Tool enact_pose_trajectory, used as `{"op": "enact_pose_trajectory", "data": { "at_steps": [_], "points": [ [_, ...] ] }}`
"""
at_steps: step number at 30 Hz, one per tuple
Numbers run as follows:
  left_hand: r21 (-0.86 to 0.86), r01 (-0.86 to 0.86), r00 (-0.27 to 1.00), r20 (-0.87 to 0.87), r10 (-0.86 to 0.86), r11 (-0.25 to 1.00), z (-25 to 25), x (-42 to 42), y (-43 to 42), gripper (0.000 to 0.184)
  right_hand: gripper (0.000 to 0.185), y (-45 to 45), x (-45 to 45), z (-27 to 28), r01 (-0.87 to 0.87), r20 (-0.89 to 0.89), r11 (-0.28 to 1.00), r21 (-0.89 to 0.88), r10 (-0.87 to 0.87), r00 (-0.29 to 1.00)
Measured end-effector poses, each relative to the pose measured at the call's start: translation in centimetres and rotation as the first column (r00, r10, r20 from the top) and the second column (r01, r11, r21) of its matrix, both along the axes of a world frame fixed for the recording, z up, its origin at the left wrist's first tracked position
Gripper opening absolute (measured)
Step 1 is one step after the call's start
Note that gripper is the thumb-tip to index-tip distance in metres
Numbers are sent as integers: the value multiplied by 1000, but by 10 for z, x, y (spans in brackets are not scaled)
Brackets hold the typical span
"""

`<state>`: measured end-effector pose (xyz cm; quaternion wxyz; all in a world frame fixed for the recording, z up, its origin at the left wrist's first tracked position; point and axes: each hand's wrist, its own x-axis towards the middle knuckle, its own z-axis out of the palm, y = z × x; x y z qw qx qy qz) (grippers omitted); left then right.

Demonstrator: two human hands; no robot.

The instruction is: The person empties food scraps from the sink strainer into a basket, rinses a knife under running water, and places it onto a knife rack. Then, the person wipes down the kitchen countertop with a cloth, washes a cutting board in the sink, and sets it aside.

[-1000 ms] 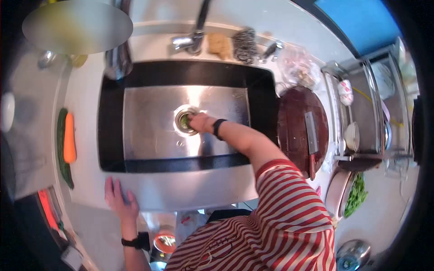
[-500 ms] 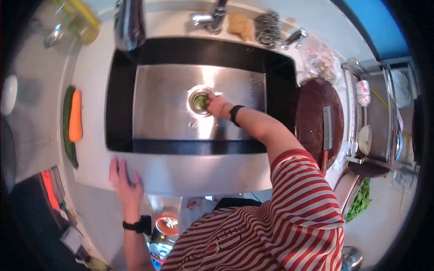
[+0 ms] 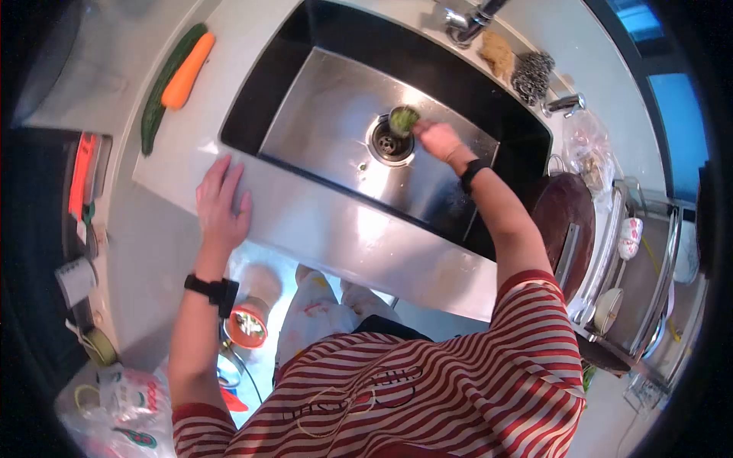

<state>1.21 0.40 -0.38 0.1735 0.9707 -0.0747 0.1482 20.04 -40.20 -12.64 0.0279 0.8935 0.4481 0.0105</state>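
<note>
Between the fingers of my right hand [image 3: 440, 142] is a drain strainer [image 3: 404, 120] with green scraps in it, lifted over the sink floor. Just below and left of it the round drain [image 3: 390, 142] lies uncovered in the steel sink [image 3: 328, 99]. My left hand [image 3: 223, 200] rests on the pale front edge of the counter [image 3: 305, 221], fingers apart, holding nothing. A carrot [image 3: 188, 70] and a cucumber [image 3: 156, 107] lie side by side left of the sink.
A faucet [image 3: 467, 27], a sponge [image 3: 497, 56] and a steel scrubber [image 3: 533, 75] stand behind the sink. On the right are a round board [image 3: 561, 210] with a cleaver [image 3: 568, 256] and a dish rack [image 3: 649, 282]. An orange-rimmed bin [image 3: 246, 327] is below the counter.
My right hand has lifted the strainer out of the drain. The view has turned and shifted, so the sink appears tilted. My left hand stays at the counter's front edge.
</note>
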Motion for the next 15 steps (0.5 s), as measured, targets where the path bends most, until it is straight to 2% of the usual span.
{"op": "enact_pose_trajectory", "data": {
  "at_steps": [1,3,5,6,8,9,10,11,12,13,14,15],
  "points": [
    [-1,7,1000,12,-7,1000,-1,-1,1,41,17,10,-1,28,79,6,997,-6,-79,997],
    [-12,4,999,40,-3,1000,-5,-1,4,40,24,19,3,52,63,128,963,262,-100,987],
    [-24,-16,997,80,18,1000,-15,-1,9,40,35,49,-10,103,-28,190,916,399,-54,980],
    [-57,-10,993,120,17,998,-25,1,14,39,36,70,-25,132,39,80,899,436,-82,993],
    [-63,-38,979,200,50,997,-24,-3,11,34,29,113,-64,175,-26,70,870,492,-10,997],
    [-173,-7,978,203,43,985,-29,-4,10,33,31,132,-81,186,-96,102,850,518,50,994],
    [-492,-90,988,63,139,866,-20,-14,1,30,28,153,-102,199,-156,114,838,523,113,987],
    [-749,-187,978,-84,188,635,-9,-28,-7,29,30,173,-128,213,-194,82,831,521,178,981],
    [-938,-192,979,-162,124,289,-5,-48,-11,34,31,189,-153,220,-233,51,815,530,244,969],
    [-977,-186,981,-191,36,-107,-2,-72,-11,40,32,205,-176,222,-263,21,801,538,299,954],
    [-975,-199,976,-206,68,-100,1,-103,-6,40,32,223,-200,220,-290,-31,778,558,368,929],
    [-843,-161,987,-135,-88,-513,2,-135,-1,45,32,241,-224,215,-311,-75,757,575,427,901]
  ]
}}
